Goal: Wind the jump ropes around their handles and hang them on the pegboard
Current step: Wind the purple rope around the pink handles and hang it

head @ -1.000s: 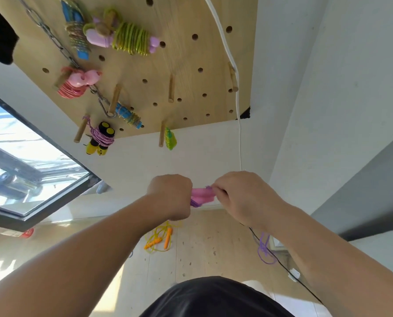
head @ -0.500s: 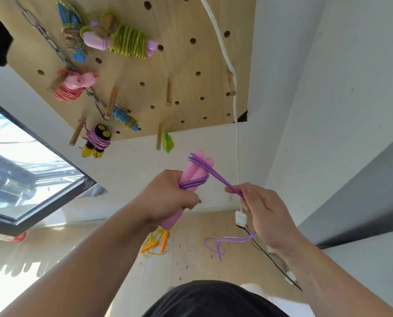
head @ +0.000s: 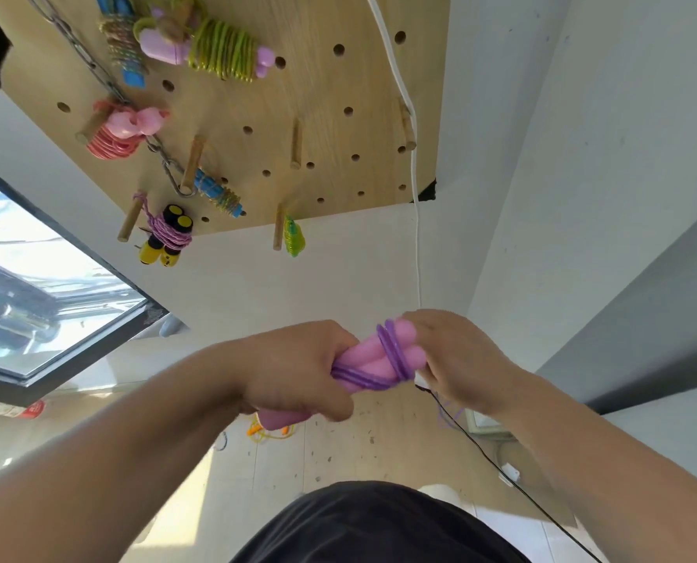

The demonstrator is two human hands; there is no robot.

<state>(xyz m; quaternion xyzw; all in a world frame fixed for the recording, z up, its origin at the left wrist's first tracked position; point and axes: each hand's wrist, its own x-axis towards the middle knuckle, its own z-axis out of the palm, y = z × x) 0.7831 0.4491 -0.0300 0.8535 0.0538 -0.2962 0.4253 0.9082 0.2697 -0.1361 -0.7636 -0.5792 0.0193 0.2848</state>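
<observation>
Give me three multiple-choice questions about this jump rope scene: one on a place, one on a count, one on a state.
1. Where does the yellow jump rope with orange handles lie?
A. on the pale floor
B. on a shelf
C. over a chair

2. How many pink foam handles are held together?
A. one
B. two
C. three

3. The purple rope is:
A. partly wound round those handles
B. uncoiled on a table
C. cut in two

Answers:
1 A, it rests on the floorboards.
2 B, two rounded ends show side by side.
3 A, turns cross the handles while a loose end trails.
</observation>
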